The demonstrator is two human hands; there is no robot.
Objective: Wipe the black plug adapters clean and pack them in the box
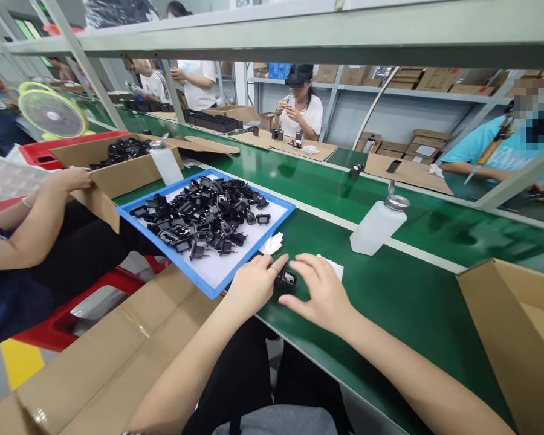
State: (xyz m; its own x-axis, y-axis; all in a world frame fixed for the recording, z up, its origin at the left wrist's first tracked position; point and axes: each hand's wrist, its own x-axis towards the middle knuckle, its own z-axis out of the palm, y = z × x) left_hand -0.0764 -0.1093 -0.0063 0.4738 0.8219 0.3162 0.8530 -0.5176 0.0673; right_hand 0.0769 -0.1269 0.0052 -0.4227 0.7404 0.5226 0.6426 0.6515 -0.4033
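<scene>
Over the green bench my left hand (255,281) has its fingers closed on a small black plug part (287,280); some of the part is hidden behind the fingers. My right hand (323,294) is just to the right of it, thumb and fingers spread, with nothing in it. A blue-rimmed tray (213,292) to the left of my hands bears a heap of black plug parts (208,217), several with two metal pins. One crumpled white wipe (272,243) lies by the tray's corner, and a white cloth (333,267) lies behind my right hand.
A white pump bottle (378,226) stands beyond my right hand, another (165,160) behind the tray. An open carton (503,320) is at right. On the left, a co-worker's hand (70,179) touches a carton of black parts (129,175). A shelf beam (299,45) crosses above.
</scene>
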